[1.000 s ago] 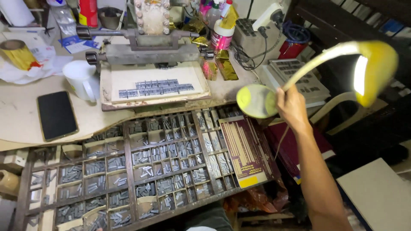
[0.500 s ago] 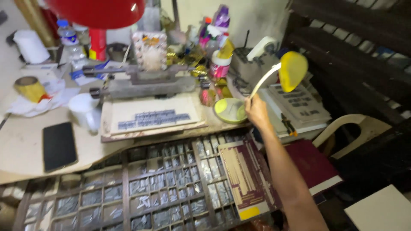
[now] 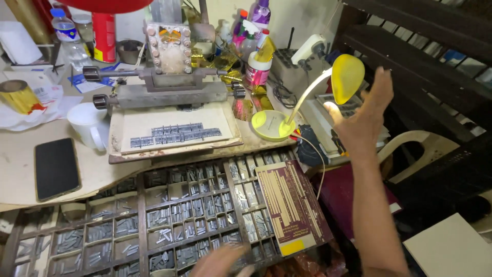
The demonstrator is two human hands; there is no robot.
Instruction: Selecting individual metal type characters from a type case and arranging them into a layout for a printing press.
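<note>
Now, at your far left a roll of gold foil [image 3: 18, 96] lies on white paper, and nearer you a black phone [image 3: 56, 169] lies flat on the worn tabletop [image 3: 15, 174]. Just right of the foil stands a white mug [image 3: 88, 123], touching the left edge of the wooden board [image 3: 174, 134] that carries rows of metal type [image 3: 175, 134]. Behind the board sits the grey hand press [image 3: 164, 84] with its roller bar. Below the table edge runs the wooden type case [image 3: 154, 220], its small compartments filled with grey sorts, and a maroon printed sheet [image 3: 292, 205] lies across its right end.

Your left hand [image 3: 223, 262] shows only at the bottom edge, blurred, over the front of the type case; whether its fingers are bent or hold anything, you cannot tell.

Further right the yellow desk lamp [image 3: 346, 78] stands on its round base [image 3: 270, 124] at the table's corner, neck curving up to the oval head. Your right hand [image 3: 363, 122] is raised just right of that head, fingers spread wide and empty, the thumb tip near the lamp head but apart from it.
</note>
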